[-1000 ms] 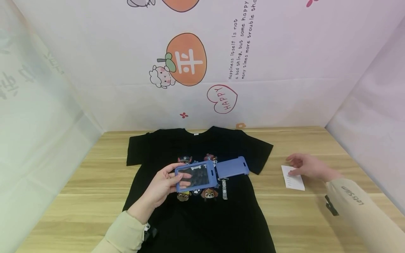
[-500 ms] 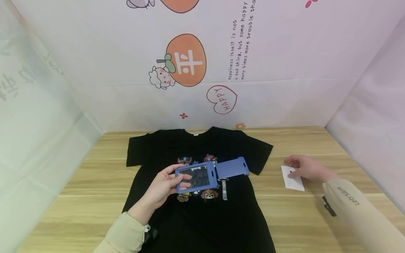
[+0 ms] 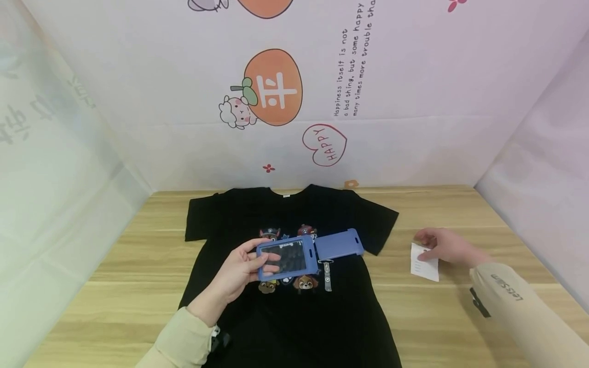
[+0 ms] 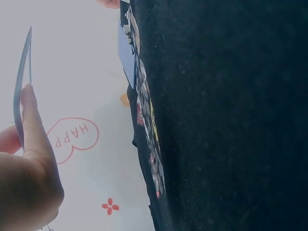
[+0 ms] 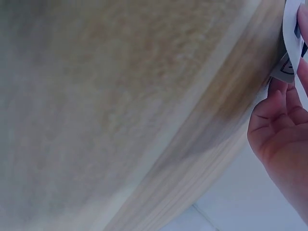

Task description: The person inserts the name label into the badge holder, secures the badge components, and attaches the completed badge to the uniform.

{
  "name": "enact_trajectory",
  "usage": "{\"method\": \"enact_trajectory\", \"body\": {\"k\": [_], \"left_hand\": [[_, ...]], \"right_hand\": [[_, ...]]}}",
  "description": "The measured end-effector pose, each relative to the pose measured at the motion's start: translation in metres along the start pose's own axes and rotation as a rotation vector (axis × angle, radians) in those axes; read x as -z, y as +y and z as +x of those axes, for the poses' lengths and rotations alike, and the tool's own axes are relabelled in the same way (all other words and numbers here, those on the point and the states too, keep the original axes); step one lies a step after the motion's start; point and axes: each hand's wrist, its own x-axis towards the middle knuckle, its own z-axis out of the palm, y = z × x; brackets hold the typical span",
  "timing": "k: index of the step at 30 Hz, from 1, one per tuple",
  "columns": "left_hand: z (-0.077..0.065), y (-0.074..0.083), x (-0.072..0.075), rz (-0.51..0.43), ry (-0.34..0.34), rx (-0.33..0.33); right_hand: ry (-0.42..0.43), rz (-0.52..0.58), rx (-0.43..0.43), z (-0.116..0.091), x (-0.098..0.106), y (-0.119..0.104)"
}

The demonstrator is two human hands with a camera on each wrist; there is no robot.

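My left hand [image 3: 236, 268] grips a blue badge holder frame [image 3: 294, 255] by its left end, above a black T-shirt [image 3: 294, 327]. Fingers show through its clear window. Edge-on, the frame [image 4: 19, 91] appears in the left wrist view, between thumb and fingers. To its right, a separate blue holder piece [image 3: 339, 245] with a slot lies on the shirt. My right hand [image 3: 445, 248] pinches a small white card [image 3: 425, 269] with printed lines by its upper edge, at the table's right. In the right wrist view the card [image 5: 290, 36] looks bent, partly cut off by the image border.
Cartoon dog faces [image 3: 305, 282] are printed on the shirt's chest. A clip strap [image 3: 327, 276] lies below the blue piece. The wooden table [image 3: 115, 286] ends at a printed white backdrop [image 3: 414, 102], with white curtains [image 3: 69, 153] on either side.
The white card has tilted and shifted slightly under my right hand, its lower edge turning a little. My left hand and the blue frame stay nearly still.
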Motion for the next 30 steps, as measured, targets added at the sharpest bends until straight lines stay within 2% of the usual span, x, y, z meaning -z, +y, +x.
{"method": "enact_trajectory", "body": {"k": [11, 18, 24, 30], "left_hand": [[-0.0008, 0.0, 0.0002, 0.007, -0.007, -0.004], [-0.0011, 0.0006, -0.0013, -0.006, -0.007, 0.005], [-0.0006, -0.0009, -0.001, -0.019, -0.012, 0.007], [0.0009, -0.001, -0.0015, -0.024, -0.006, 0.018]], "right_hand": [[-0.022, 0.029, -0.006, -0.0002, -0.0008, -0.0005], [-0.018, -0.014, 0.025, -0.0004, -0.0022, -0.0013], [-0.006, 0.002, 0.069, -0.0019, -0.0021, -0.0022], [-0.007, -0.024, 0.022, -0.0009, -0.0019, -0.0027]]}}
